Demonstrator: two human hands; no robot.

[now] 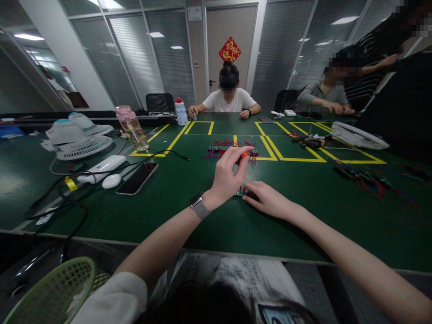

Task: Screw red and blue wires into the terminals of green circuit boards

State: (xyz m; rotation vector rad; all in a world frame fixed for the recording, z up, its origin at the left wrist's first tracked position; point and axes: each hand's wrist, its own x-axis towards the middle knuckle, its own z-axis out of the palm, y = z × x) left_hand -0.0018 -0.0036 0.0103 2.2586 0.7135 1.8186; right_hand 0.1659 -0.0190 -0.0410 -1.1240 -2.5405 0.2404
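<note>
My left hand is closed around what looks like a screwdriver with an orange handle, thumb and fingertips near its top. Its thin shaft points down at a small green circuit board on the table; whether the tip touches it I cannot tell. My right hand rests on the table with its fingers closed on the right end of that board, which they partly hide. Just beyond my hands lies a row of small circuit boards with red and blue wires, partly covered by my left hand.
To the left are a phone, a white mouse, black cables, a pink-lidded bottle and white fans. More wired boards lie at right. Yellow tape marks the green table. People sit opposite and at far right.
</note>
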